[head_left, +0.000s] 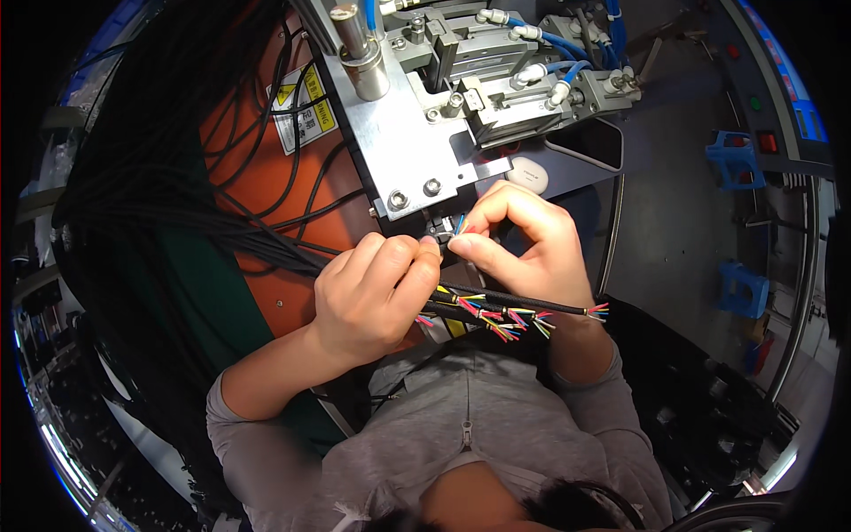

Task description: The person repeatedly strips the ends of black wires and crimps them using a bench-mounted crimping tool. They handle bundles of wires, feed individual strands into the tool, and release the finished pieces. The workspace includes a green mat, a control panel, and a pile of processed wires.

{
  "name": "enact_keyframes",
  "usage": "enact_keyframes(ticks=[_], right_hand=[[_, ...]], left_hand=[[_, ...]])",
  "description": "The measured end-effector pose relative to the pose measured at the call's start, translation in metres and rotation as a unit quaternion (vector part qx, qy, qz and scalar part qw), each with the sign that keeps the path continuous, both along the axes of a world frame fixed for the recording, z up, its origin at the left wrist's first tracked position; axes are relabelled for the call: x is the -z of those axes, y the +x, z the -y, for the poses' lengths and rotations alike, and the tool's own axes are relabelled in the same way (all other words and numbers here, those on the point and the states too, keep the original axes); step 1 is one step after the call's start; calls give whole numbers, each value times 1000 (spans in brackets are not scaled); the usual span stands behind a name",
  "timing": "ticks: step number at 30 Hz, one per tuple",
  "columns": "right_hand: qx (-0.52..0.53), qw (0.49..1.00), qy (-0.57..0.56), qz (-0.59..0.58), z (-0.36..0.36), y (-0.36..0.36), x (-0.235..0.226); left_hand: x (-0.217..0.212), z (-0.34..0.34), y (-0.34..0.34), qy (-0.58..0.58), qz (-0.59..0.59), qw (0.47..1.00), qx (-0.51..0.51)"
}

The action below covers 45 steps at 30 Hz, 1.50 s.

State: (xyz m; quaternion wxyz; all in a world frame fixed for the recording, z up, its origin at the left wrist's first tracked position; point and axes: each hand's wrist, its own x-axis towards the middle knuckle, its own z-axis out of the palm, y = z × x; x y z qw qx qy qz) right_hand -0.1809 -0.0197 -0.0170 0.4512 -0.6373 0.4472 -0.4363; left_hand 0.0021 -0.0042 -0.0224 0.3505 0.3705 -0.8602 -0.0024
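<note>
My left hand (368, 288) is closed around black cables that run in from the left and come out on its right side. Its thumb and forefinger are pinched together just below the machine's front end. Opposite, my right hand (532, 244) pinches a few thin coloured wires (460, 227), blue and red among them, between thumb and forefinger. The fingertips of both hands nearly meet there and hide part of the wires. Below them, several black cables (532, 300) end in fanned-out coloured wires (503, 330), reaching across to my right wrist.
A metal machine with a plate (399, 146), cylinders and blue air hoses (567, 44) stands directly beyond my hands. A black cable bundle (177, 199) lies over the orange surface (244, 186) at left. Behind my right hand is a white rounded case (527, 176). Blue stools (741, 288) stand at right.
</note>
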Motion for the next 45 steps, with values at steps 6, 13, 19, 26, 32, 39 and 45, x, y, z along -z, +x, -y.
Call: enact_keyframes(ticks=[6,13,19,26,32,39,45], right_hand=[[37,981,-173,-84,-3,3,11],[-59,981,171,74,-1,-14,11],[-13,999,-23,-40,2,-15,29],[17,974,-119,-190,0,0,30],[42,977,-156,-141,1,0,44],[-5,925,294,239,2,-4,67],[45,995,85,-34,2,2,45]], left_hand=[[2,-1,0,39,-7,999,6],[-1,-2,2,31,10,999,19],[2,-4,-1,31,75,997,11],[1,-9,-8,65,137,988,-39],[2,-6,-8,55,123,990,-36],[7,3,-4,19,76,997,-17],[6,2,-3,39,76,996,-28]])
